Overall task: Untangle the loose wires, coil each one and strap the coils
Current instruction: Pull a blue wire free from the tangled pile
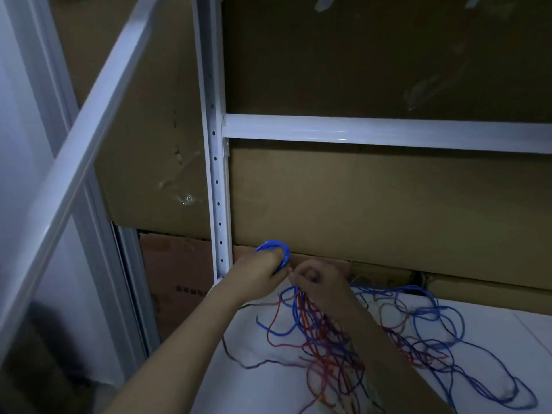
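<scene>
A white shelf (507,333) carried a loose tangle of blue, red and dark wires (334,345), spread from under the forearms out to the right. Behind it stood cardboard boxes (373,201), with a white perforated upright (216,180) and a crossbar (388,131) in front of them; a second white rail (74,162) slanted across the left. The light was dim.

The left hand (257,271) was raised just beside the foot of the upright, fingers curled round a small blue coil (276,249); the coil looped over the top of the knuckles and ran down on the hand's right side. The right hand (318,280) was close against it, fingertips bunched together near the coil's lower edge. Several blue and red strands hung from under that hand down into the tangle, but blur hid exactly which strand it pinched.
</scene>
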The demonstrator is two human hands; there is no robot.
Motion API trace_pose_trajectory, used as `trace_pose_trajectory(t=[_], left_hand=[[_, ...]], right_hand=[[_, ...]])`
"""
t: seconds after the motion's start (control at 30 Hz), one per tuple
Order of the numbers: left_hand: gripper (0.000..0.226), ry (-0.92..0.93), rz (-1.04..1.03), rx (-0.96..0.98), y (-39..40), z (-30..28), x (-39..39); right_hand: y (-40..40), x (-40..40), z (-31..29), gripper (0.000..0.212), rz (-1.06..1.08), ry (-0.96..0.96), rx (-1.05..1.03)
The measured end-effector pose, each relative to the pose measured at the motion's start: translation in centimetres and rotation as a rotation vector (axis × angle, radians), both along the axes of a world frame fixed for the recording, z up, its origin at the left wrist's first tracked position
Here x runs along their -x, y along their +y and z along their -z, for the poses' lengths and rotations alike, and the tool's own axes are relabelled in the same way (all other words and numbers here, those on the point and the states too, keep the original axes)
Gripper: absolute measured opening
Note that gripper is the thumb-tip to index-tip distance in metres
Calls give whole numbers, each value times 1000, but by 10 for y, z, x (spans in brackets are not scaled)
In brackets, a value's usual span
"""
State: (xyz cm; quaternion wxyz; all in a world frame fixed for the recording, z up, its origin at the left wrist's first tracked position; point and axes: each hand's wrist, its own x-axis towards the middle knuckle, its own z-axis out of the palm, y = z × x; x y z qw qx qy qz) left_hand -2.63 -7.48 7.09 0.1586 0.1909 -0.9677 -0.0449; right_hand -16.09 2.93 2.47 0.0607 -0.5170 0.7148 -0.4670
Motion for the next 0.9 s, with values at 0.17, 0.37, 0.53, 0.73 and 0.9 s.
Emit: trace_pose_trajectory(t=[0.17, 0.37, 0.53, 0.73, 0.9], left_hand=[[24, 185, -44, 150, 5, -17, 13], [25, 341, -133, 201, 11, -22, 24], [25, 422, -190, 174, 16, -31, 32], [25, 500, -226, 96, 26, -24, 33], [23, 557, -265, 73, 17, -40, 22]], right_hand=[[2, 2, -35, 26, 129, 64, -46], [18, -2, -45, 26, 172, 64, -29], [38, -13, -29, 26, 161, 386, 86], [60, -13, -4, 14, 150, 619, 171], [72, 0, 52, 15, 32, 541, -173]])
